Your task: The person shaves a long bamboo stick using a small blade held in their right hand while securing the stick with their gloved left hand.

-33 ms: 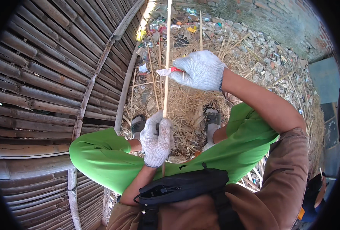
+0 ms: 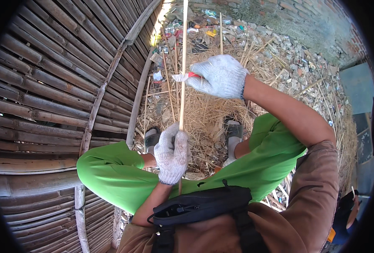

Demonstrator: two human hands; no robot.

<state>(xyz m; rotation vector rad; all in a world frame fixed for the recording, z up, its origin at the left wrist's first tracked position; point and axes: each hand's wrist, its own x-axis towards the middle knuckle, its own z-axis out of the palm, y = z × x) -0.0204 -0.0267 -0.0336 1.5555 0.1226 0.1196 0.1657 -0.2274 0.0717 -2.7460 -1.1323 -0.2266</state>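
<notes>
A long pale bamboo strip [image 2: 183,63] runs upright from my lap past the top of the view. My left hand [image 2: 173,155], in a whitish knitted glove, is closed around its lower part, above the green trousers. Farther up, my right hand [image 2: 219,76], in a similar glove, grips a small knife [image 2: 179,77] by its red handle; the rest of the handle is hidden in the fist. The knife's short, whitish blade crosses the strip. Whether its edge cuts into the wood cannot be made out.
A bamboo slat wall [image 2: 56,84] stands close on the left, and a brick wall [image 2: 305,25] at the far right. Shavings [image 2: 203,114], rubble and litter cover the ground around my sandalled feet. A black bag [image 2: 201,204] hangs at my waist.
</notes>
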